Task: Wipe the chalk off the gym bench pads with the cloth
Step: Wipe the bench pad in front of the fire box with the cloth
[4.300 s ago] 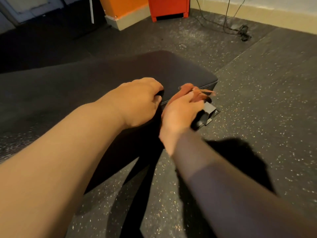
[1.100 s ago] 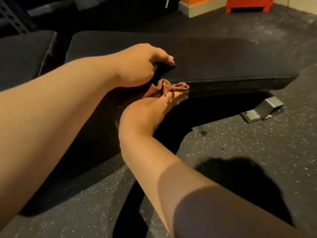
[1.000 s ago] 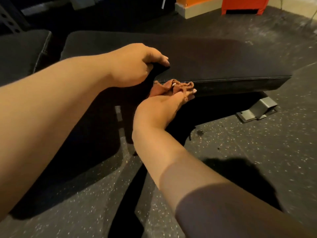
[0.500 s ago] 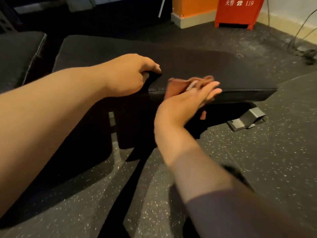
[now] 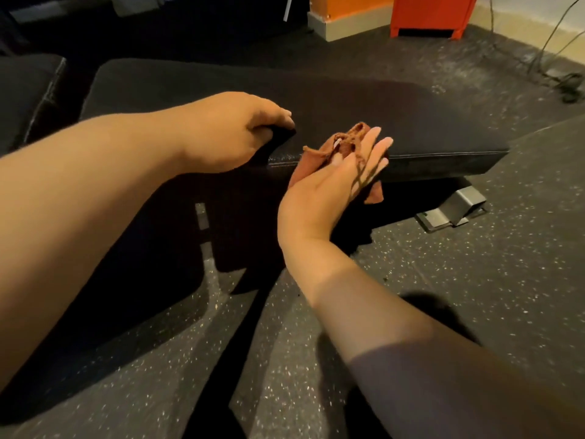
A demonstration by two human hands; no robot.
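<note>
My right hand (image 5: 332, 182) presses the rust-red cloth (image 5: 311, 160) against the side edge of the bench pad (image 5: 364, 103), fingers straight. Left of them, my left hand (image 5: 234, 131) grips the pad's rim.

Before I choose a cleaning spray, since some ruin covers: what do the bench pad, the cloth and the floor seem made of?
The bench pad: probably black vinyl or faux leather, matte with a faint sheen, a stitched seam along its edge. The cloth: soft rust-orange fabric, weave unclear; it crumples and trails loose threads. The floor: likely dark rubber matting, speckled with pale flecks.
</note>
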